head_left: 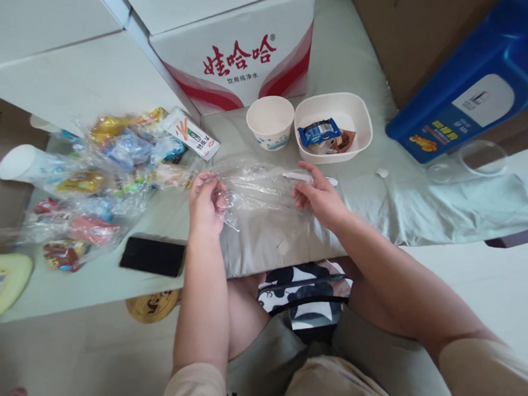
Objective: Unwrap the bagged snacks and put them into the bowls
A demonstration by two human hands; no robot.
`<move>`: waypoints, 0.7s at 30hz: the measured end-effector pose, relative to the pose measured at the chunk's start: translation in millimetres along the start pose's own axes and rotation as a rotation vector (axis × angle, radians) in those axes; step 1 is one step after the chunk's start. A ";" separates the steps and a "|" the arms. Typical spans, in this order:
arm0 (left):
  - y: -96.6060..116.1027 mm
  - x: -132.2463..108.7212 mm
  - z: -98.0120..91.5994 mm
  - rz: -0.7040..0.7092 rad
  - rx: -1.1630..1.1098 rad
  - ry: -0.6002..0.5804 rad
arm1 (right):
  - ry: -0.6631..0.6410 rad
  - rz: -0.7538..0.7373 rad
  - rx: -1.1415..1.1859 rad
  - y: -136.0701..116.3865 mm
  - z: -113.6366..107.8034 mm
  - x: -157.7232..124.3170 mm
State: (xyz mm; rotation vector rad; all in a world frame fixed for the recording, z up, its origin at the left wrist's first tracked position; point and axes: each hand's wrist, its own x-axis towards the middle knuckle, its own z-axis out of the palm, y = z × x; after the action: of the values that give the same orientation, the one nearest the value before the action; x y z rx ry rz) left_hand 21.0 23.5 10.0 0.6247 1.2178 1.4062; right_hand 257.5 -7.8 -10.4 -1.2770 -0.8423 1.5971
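Stretched between my two hands is a clear plastic bag (260, 183), crinkled and see-through. My left hand (206, 202) pinches its left end with curled fingers. At the other end my right hand (317, 195) has its fingers closed on the bag, with a white strip showing by the fingertips. Just beyond the bag stand a white paper cup (270, 122) and a white rectangular bowl (362, 122). Inside the bowl lie a blue snack packet (318, 132) and a brown one (342, 141).
Wrapped snacks (120, 151) and a small white packet (191, 132) are heaped at left, near a black phone (153, 256) and a tipped paper cup (17, 164). A white carton (240, 55) stands behind. On the right are a large blue bottle (468, 81) and a clear plastic cup (482, 160).
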 end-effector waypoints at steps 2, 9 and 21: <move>-0.2 0.4 0.0 -0.001 0.010 0.009 | 0.011 -0.007 -0.003 1.0 -1.4 1.1; -0.1 1.4 2.2 -0.040 0.053 0.040 | 0.011 0.000 -0.001 -0.1 -1.7 1.3; -5.0 -2.3 8.3 -0.010 0.069 0.035 | -0.008 -0.027 -0.013 -3.9 -3.4 -4.1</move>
State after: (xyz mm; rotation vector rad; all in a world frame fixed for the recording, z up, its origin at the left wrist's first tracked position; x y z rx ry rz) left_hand 30.8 23.3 8.8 0.6428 1.3000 1.3762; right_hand 261.9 -10.2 -6.2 -1.2641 -0.8730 1.5790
